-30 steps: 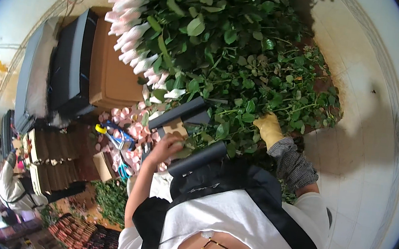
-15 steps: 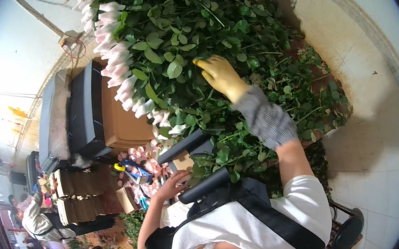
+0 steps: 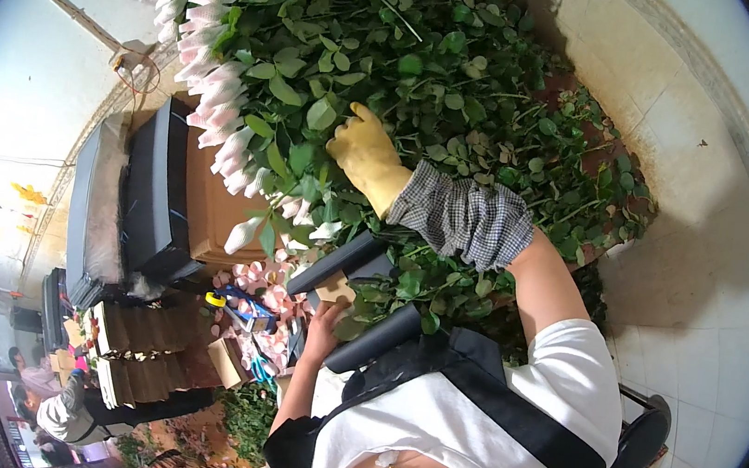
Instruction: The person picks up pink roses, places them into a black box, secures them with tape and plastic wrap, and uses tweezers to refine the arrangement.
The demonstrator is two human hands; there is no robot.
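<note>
Rose (image 3: 243, 235): bud in pale sleeve, left of right grip (image 3: 367, 160) and below it; long axis seems slanted up-right toward right grip, stem lost in leaves. Stem side nearer right grip than left grip (image 3: 321, 332).
Left grip: below-right of bud, at lower edge of card (image 3: 336, 291); fingers bent, cannot tell if pinching.
Right grip: yellow glove, fingers curled, narrow, among leaves; cannot tell if stem held.
Black wrap (image 3: 380, 340): just right of left grip.
Pile (image 3: 479, 69): around right grip and beyond, stems rightward.
</note>
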